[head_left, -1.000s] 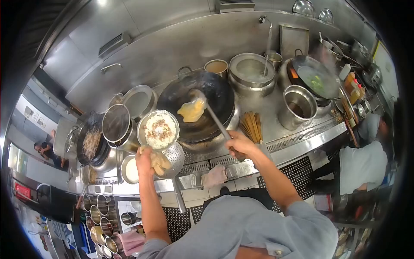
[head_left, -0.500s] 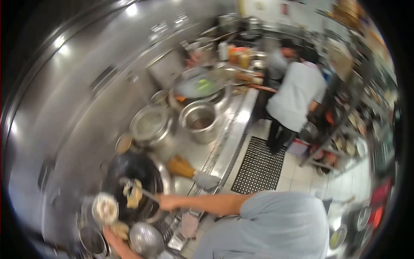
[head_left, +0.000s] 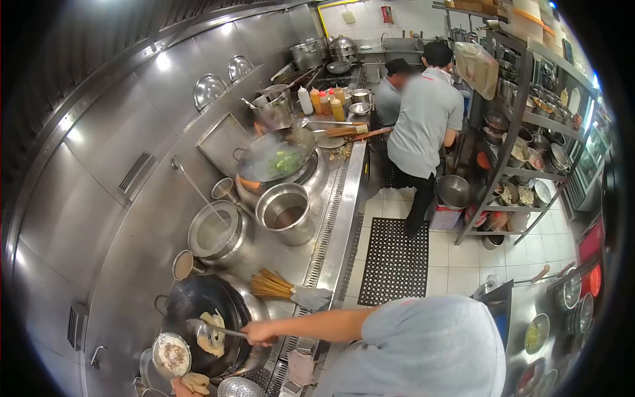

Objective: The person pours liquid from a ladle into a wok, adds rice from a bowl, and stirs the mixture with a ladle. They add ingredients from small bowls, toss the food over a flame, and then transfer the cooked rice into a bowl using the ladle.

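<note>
My right hand [head_left: 260, 333] is closed around the handle of a ladle [head_left: 215, 327], whose bowl is inside the large black wok [head_left: 192, 301]. Yellow egg [head_left: 212, 336] lies in the wok beside the ladle. At the bottom left, my left hand [head_left: 182, 387] is partly cut off by the frame edge. It holds a tan cloth [head_left: 196, 382] at the rim of a metal bowl [head_left: 171, 354] of white rice with brown bits, tilted at the wok's near left side. Just right of the cloth is a perforated strainer [head_left: 239, 387].
Behind the wok stand a pot of liquid [head_left: 215, 229], a deep steel pot [head_left: 284, 213] and a steaming wok with greens [head_left: 278, 155]. A bamboo brush [head_left: 272, 284] lies on the counter [head_left: 311, 248]. Two people [head_left: 426, 122] stand beyond, near a rack [head_left: 512, 152].
The view has swung right, bringing the co-workers and rack into sight. The wok, bowl and both my hands now appear lower left. Both hands keep their holds.
</note>
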Demonstrator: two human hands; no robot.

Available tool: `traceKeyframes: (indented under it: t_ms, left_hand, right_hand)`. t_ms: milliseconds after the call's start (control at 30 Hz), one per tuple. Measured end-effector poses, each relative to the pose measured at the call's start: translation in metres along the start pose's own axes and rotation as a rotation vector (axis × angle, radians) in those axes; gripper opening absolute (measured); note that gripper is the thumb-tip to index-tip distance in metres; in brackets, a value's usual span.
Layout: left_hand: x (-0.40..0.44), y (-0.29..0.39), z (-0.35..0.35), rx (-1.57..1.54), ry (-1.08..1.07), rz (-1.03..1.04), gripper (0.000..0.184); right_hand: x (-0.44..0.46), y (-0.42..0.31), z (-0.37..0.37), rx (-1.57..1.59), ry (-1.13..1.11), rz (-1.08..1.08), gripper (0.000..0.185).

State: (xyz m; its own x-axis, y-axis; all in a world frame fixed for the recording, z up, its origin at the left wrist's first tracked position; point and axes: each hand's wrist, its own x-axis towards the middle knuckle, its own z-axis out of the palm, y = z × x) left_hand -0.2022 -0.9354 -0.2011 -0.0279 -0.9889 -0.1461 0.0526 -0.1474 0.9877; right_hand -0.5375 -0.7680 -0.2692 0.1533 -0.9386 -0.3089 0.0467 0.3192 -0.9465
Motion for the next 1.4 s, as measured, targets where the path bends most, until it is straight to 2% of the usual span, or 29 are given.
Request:
traceKeyframes:
  t_ms: [67, 133, 167, 200, 233, 267, 300, 333, 433, 533, 633, 700, 767, 800, 867, 900, 967, 1000, 1033, 1067, 1133, 1200, 1233, 1267, 1300, 1400]
  left_hand:
    - [0.000, -0.013, -0.002, -0.108, 0.011, 0.052, 0.028]
    - [-0.004, -0.020, -0.009, -0.209, -0.019, 0.083, 0.021]
    - [-0.026, -0.009, 0.005, -0.111, -0.015, 0.082, 0.022]
    - [-0.026, -0.003, 0.001, -0.136, -0.125, -0.068, 0.024]
    - [-0.022, -0.006, 0.002, -0.062, 0.033, -0.090, 0.026]
    - [-0.056, 0.014, 0.022, -0.098, 0.046, -0.077, 0.026]
    - [-0.020, -0.012, -0.019, -0.115, 0.026, -0.137, 0.022]
    - [-0.045, 0.001, 0.000, -0.129, 0.197, -0.008, 0.016]
    - [-0.047, 0.004, -0.004, -0.132, 0.221, 0.113, 0.021]
    - [-0.064, 0.012, 0.008, -0.163, 0.256, 0.120, 0.022]
    - [-0.055, -0.005, 0.004, -0.266, 0.217, 0.079, 0.024]
    - [-0.057, -0.006, 0.002, -0.227, 0.254, -0.027, 0.025]
    - [-0.044, -0.022, -0.014, -0.266, 0.144, -0.023, 0.026]
    - [-0.052, -0.017, -0.010, -0.217, 0.159, -0.014, 0.025]
    - [-0.070, -0.004, -0.002, -0.174, 0.184, 0.019, 0.024]
    - [-0.076, -0.002, -0.005, -0.171, 0.191, 0.038, 0.023]
    - [-0.081, -0.001, -0.001, -0.168, 0.200, 0.064, 0.022]
    - [-0.084, -0.002, 0.000, -0.160, 0.199, 0.069, 0.022]
    - [-0.084, -0.003, 0.001, -0.154, 0.196, 0.075, 0.021]
    - [-0.083, -0.004, 0.004, -0.151, 0.172, 0.067, 0.022]
    - [-0.079, -0.008, 0.009, -0.146, 0.123, 0.058, 0.022]
    - [-0.070, -0.019, 0.014, -0.207, 0.097, 0.042, 0.023]
    - [-0.066, -0.022, 0.016, -0.239, 0.088, 0.032, 0.023]
    - [-0.067, -0.021, 0.020, -0.240, 0.093, 0.042, 0.023]
    - [-0.073, -0.018, 0.023, -0.241, 0.105, 0.052, 0.022]
    - [-0.097, -0.005, 0.026, -0.186, 0.169, 0.075, 0.021]
  right_hand:
    - [-0.055, -0.004, 0.027, -0.257, 0.225, -0.171, 0.031]
    - [-0.066, -0.021, 0.017, -0.318, 0.073, -0.057, 0.056]
    - [-0.071, -0.029, 0.013, -0.353, -0.005, -0.004, 0.069]
    - [-0.087, -0.059, 0.004, -0.504, -0.124, 0.034, 0.069]
    - [-0.062, -0.020, 0.002, -0.657, -0.027, -0.142, 0.071]
    - [-0.040, 0.017, 0.001, -0.823, 0.103, -0.303, 0.074]
    - [-0.073, -0.014, -0.002, -0.852, 0.130, -0.202, 0.077]
    - [-0.089, -0.026, -0.010, -0.921, 0.108, -0.135, 0.080]
    - [-0.088, -0.010, -0.048, -1.067, 0.320, -0.105, 0.075]
    - [-0.119, -0.069, -0.030, -0.558, 0.156, -0.097, 0.071]
    - [-0.106, -0.060, -0.020, -0.396, 0.145, 0.012, 0.068]
    - [-0.103, -0.055, -0.009, -0.347, 0.196, 0.003, 0.065]
    - [-0.114, -0.029, -0.020, 0.252, 0.214, -0.103, 0.066]
    - [-0.118, -0.023, -0.026, 0.547, 0.202, -0.169, 0.067]
    - [-0.160, -0.032, -0.055, 0.418, 0.403, -0.088, 0.070]
    - [-0.174, -0.022, -0.081, 0.383, 0.435, -0.109, 0.072]
    - [-0.231, -0.082, -0.112, -0.107, 0.672, 0.159, 0.068]
    - [-0.239, -0.090, -0.135, -0.235, 0.714, 0.061, 0.068]
    - [-0.236, -0.088, -0.164, -0.392, 0.781, 0.075, 0.058]
    - [-0.235, -0.112, -0.183, -0.558, 0.749, 0.206, 0.044]
    - [-0.198, -0.109, -0.242, -0.790, 0.643, 0.366, 0.025]
    - [-0.178, -0.099, -0.274, -0.172, 0.657, 0.300, 0.015]
    - [-0.169, -0.091, -0.286, 0.132, 0.643, 0.258, 0.019]
    - [-0.166, -0.075, -0.306, 0.576, 0.480, 0.218, 0.021]
    - [-0.165, -0.056, -0.318, 0.717, 0.459, 0.051, 0.012]
    - [-0.204, -0.078, -0.272, 0.614, 0.611, 0.016, 0.011]
